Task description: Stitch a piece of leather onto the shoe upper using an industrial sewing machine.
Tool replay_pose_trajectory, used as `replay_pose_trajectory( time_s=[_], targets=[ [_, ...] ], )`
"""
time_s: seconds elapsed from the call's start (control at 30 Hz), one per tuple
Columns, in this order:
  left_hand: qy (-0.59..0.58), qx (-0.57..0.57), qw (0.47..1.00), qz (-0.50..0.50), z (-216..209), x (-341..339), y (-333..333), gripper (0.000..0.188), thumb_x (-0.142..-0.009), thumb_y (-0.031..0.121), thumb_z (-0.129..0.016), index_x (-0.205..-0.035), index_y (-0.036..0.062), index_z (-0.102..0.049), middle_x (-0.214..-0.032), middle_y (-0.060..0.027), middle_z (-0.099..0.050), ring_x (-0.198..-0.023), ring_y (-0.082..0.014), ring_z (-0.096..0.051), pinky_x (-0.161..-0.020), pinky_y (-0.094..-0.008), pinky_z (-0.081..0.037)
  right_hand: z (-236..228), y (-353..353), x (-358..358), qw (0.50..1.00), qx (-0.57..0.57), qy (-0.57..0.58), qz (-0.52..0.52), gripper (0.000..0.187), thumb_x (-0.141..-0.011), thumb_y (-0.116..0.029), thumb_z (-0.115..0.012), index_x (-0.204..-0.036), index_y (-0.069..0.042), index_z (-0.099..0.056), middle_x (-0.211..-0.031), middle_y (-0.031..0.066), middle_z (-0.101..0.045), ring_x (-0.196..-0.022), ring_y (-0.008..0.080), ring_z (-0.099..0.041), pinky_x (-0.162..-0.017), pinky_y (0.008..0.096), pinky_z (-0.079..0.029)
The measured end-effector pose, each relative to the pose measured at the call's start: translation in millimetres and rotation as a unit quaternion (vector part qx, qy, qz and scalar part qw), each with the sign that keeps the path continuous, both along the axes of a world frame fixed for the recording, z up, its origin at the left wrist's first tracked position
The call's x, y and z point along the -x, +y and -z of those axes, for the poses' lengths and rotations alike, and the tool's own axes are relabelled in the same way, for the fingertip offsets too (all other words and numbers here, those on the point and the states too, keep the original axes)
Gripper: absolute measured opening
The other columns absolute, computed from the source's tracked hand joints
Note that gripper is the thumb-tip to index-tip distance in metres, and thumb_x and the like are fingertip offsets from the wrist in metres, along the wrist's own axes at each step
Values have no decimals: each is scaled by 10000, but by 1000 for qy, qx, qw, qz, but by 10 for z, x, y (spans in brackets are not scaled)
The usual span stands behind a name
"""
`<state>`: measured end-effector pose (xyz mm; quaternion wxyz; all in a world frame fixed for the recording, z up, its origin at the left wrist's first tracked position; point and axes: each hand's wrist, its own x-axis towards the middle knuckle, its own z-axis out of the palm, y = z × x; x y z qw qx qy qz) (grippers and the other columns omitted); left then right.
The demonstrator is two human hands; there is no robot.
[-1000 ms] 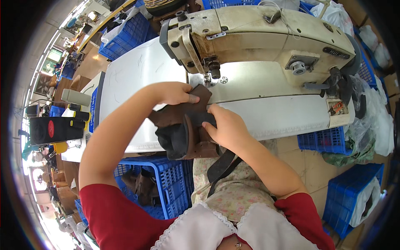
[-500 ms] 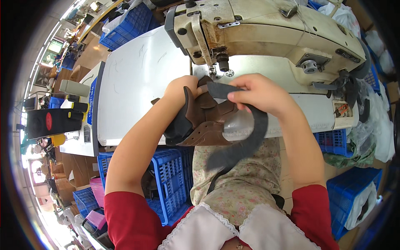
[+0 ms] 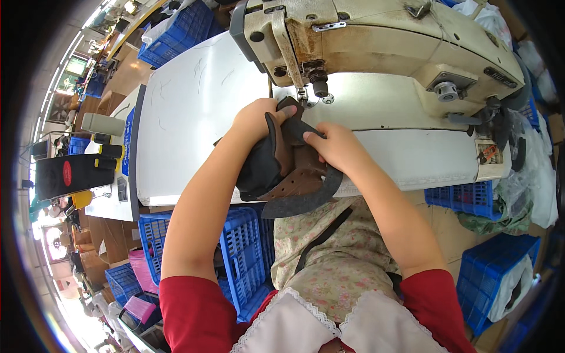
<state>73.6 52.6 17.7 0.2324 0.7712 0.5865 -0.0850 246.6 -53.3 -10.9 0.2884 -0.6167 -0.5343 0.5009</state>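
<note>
A brown leather shoe upper [image 3: 303, 187] with punched holes and a black lining lies at the front edge of the white sewing table, just before the presser foot [image 3: 302, 95]. My left hand [image 3: 256, 120] is closed on its far end, the thumb pressing from above. Between thumb and fingers, my right hand [image 3: 338, 147] pinches a dark grey strip [image 3: 301, 205]. One end of this strip lies against the upper near my left thumb; the rest curves below my right hand and over the table edge. My right fingertips are partly hidden.
The beige sewing machine [image 3: 376, 50] arches over the far side of the white table [image 3: 182, 123]. Blue plastic crates stand below the table, one at the left [image 3: 244, 259] and another at the right [image 3: 494, 282]. A black box-shaped device [image 3: 76, 170] sits at the far left.
My right hand has moved left and slightly nearer, bringing the strip against the shoe upper. The strip's loose end has swung from over my lap to beside the upper. My left hand stays on the upper.
</note>
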Motion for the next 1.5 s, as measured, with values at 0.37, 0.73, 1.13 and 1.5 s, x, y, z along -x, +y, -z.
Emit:
replay_pose_trajectory(
  time_s=[0.37, 0.73, 1.13, 1.5],
  targets=[
    [59, 3, 997, -56, -90, -145, 23, 620, -871, 584, -584, -897, -16, -736, -863, -207, -707, -806, -341, -693, -762, -414, -525, -92, 322, -127, 960, -46, -273, -49, 358, -813, -347, -660, -883, -1, -719, -824, 222, -683, -833, 379, -672, -775, 458, -520],
    [-132, 44, 990, -14, 104, 132, 190, 507, -847, 470, -639, -899, -27, -728, -839, -194, -706, -747, -333, -679, -737, -398, -518, -129, 315, -136, 968, -23, -246, -40, 321, -783, -292, -650, -859, 13, -720, -883, 240, -688, -874, 381, -674, -808, 459, -524],
    [-88, -6, 995, -37, 86, 39, 188, 494, -832, 446, -685, -761, -42, -704, -656, -183, -642, -606, -280, -624, -644, -398, -482, -259, 375, -180, 964, -86, -251, -7, 246, -755, -222, -674, -931, -50, -677, -934, 152, -705, -930, 335, -676, -820, 421, -530],
    [-37, -22, 999, -19, 15, 1, 154, 505, -845, 474, -640, -790, -22, -719, -745, -207, -678, -710, -338, -666, -706, -422, -508, -157, 429, -112, 949, -101, -297, -13, 241, -759, -229, -756, -919, -59, -697, -939, 137, -709, -911, 319, -679, -812, 409, -526]
  ],
)
